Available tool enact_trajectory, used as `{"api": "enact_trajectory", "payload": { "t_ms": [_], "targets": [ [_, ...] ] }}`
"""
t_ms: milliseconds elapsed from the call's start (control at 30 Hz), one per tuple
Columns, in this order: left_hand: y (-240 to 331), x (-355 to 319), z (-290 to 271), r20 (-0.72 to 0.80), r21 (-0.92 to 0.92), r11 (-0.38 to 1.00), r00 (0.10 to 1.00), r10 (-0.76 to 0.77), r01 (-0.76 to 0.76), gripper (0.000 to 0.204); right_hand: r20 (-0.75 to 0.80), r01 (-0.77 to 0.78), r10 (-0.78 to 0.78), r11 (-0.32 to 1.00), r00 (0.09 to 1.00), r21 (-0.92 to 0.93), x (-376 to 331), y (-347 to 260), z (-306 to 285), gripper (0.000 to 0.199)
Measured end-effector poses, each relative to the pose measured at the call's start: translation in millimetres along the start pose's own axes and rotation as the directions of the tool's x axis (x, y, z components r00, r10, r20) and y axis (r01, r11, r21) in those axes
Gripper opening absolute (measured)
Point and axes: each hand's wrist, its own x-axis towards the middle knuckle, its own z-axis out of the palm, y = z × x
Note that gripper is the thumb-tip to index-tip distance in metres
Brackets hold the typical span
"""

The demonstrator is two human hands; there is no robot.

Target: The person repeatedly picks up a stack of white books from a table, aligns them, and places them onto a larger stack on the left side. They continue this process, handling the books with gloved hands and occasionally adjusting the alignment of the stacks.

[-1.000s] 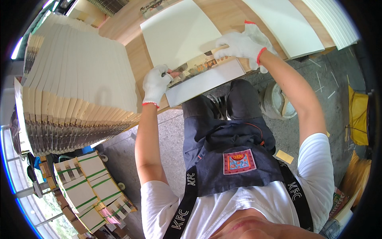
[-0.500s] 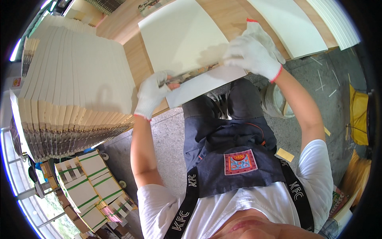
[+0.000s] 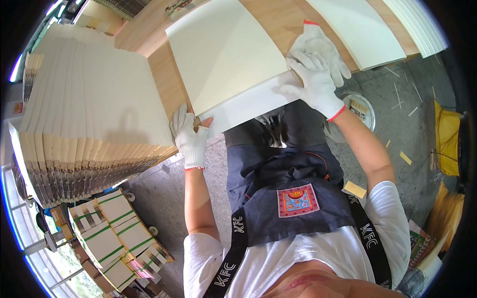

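A large cream sheet [image 3: 226, 54] lies on the wooden table in front of me. Along its near side runs a smooth white strip [image 3: 246, 103] that reaches the table's front edge. My left hand [image 3: 191, 135], in a white glove with bare thumb tip, rests at the near left corner, fingers along the side and thumb over the strip. My right hand [image 3: 314, 85], also gloved, lies spread at the near right corner, thumb on the white strip. Just beyond it is a loose white glove [image 3: 323, 47] with a red cuff.
A tall fanned stack of cream boards [image 3: 94, 89] stands at my left. White sheets [image 3: 360, 35] lie at the right of the wooden table [image 3: 166, 74]. On the floor are a round bucket [image 3: 360, 111], paper scraps, a yellow bag [image 3: 447, 139] and a strapped pallet load [image 3: 117, 238].
The sheet's near edge has come down against the white strip, covering the patterned band that showed between them. My left hand has slid toward me at the corner; my right hand has spread out flat.
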Motion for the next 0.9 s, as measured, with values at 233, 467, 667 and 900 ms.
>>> {"api": "enact_trajectory", "payload": {
  "t_ms": [233,467,667,900],
  "targets": [
    [1,1,-3,0.0,0.066,0.994,0.996,0.085,-0.084,0.046,-0.036,0.003,0.001,0.996,0.999,0.086,-1,-2,-2,0.076],
    [5,2,-3,-0.025,0.05,0.993,0.994,0.106,-0.105,0.039,-0.061,0.031,-0.027,0.997,0.998,0.074,-2,4,0,0.071],
    [2,3,-5,0.005,-0.005,0.997,0.997,0.079,-0.079,0.045,-0.027,0.037,-0.035,0.995,0.999,0.093,-2,6,2,0.073],
    [1,4,-5,0.014,0.087,0.993,0.997,0.079,-0.08,0.05,0.051,-0.009,0.005,0.997,0.999,0.076,-1,1,-4,0.071]
  ]
}}
